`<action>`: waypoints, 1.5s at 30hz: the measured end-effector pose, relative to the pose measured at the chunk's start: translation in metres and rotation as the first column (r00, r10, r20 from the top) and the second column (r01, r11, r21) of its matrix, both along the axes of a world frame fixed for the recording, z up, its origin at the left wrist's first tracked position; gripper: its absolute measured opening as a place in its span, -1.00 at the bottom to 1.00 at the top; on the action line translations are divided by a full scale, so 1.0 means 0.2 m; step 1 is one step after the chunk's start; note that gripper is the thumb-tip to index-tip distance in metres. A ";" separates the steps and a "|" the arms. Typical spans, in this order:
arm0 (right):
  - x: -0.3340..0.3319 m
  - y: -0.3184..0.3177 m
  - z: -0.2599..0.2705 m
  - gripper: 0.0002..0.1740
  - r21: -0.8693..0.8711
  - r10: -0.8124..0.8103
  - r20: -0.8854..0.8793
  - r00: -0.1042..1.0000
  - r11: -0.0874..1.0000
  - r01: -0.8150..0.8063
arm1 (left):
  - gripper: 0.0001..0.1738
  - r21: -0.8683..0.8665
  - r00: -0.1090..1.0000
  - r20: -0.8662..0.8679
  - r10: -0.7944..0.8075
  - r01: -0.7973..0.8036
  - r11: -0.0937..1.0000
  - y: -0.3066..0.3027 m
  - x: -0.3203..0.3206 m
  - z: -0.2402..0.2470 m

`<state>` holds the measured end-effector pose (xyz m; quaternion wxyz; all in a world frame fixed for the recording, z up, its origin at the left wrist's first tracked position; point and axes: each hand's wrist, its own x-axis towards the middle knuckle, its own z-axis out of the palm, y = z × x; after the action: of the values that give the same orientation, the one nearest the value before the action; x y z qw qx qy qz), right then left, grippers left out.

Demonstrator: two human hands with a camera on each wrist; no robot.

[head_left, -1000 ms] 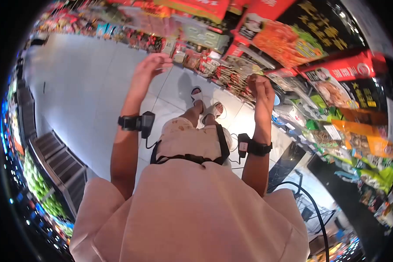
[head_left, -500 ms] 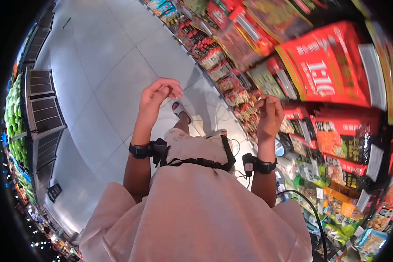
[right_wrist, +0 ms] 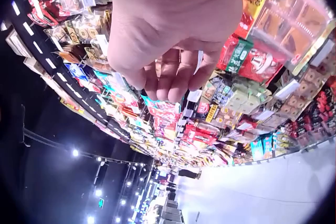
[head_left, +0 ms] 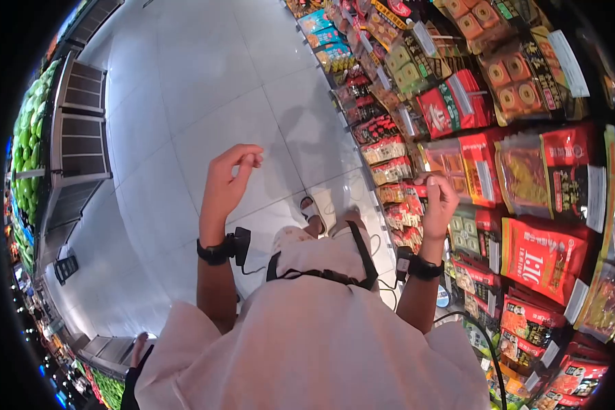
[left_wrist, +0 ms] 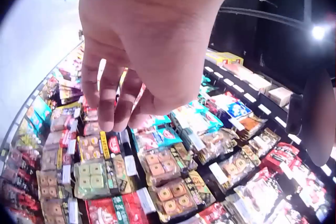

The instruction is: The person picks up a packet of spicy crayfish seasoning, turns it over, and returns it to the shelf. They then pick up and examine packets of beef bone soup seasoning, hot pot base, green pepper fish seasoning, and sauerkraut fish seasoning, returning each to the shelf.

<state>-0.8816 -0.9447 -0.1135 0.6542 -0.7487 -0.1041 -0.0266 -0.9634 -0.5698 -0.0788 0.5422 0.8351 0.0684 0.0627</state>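
Observation:
My left hand (head_left: 229,179) is raised over the tiled floor, its fingers loosely bent and holding nothing. In the left wrist view, the fingers (left_wrist: 113,98) overlap rows of packaged food behind them. My right hand (head_left: 439,208) is up beside the shelf, loosely curled with nothing in its grasp. Closest to it in the head view are clear packs with red ends (head_left: 478,167) and small red-and-white packets (head_left: 400,212). A red pouch with large white print (head_left: 543,260) hangs farther right. Another red pouch with a green band (head_left: 454,102) hangs above the right hand.
Price tags (head_left: 596,198) stick out along the shelf at the right. Pale floor tiles (head_left: 205,109) run down the aisle. Stands of green produce (head_left: 29,143) with dark crates (head_left: 82,147) line the left. A black cable (head_left: 482,328) loops by my right side.
The view has turned, so the shelf now runs more upright along the right side and different packs show. Both hands stay raised and empty; the left hand's fingers have shifted slightly.

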 end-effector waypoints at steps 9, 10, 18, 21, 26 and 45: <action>0.57 0.36 -0.07 -0.88 -0.043 0.090 0.122 0.988 0.995 -0.085 | -0.81 -0.073 0.990 0.050 0.130 -0.126 0.989 0.33 0.44 -0.04; 0.64 0.40 -0.08 -0.88 -0.037 0.087 0.128 0.988 0.996 -0.083 | -0.81 -0.067 0.990 0.056 0.128 -0.124 0.990 0.36 0.51 -0.05; 1.28 0.69 0.05 -0.86 -0.047 -0.049 0.086 0.995 0.997 0.054 | -0.82 0.150 1.000 0.007 -0.026 0.025 0.988 0.61 1.20 0.10; 1.52 0.77 0.13 -0.87 -0.011 -0.054 0.175 0.983 0.998 0.057 | -0.82 0.216 0.997 0.052 -0.060 0.047 0.975 0.70 1.51 0.17; 1.80 0.94 0.19 -0.88 -0.038 -0.036 0.189 0.981 0.998 0.044 | -0.82 0.145 0.994 0.052 -0.096 0.088 0.986 0.83 1.79 0.15; 2.61 1.76 0.39 -0.91 -0.216 -0.298 0.298 0.907 0.905 0.368 | -0.79 0.129 0.996 -0.014 -0.083 0.084 0.988 2.05 2.70 0.05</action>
<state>-0.3597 -0.5920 -0.0358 0.5138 -0.8266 -0.0603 -0.2216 -0.4230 -0.1597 -0.0683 0.4887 0.8710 0.0315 0.0406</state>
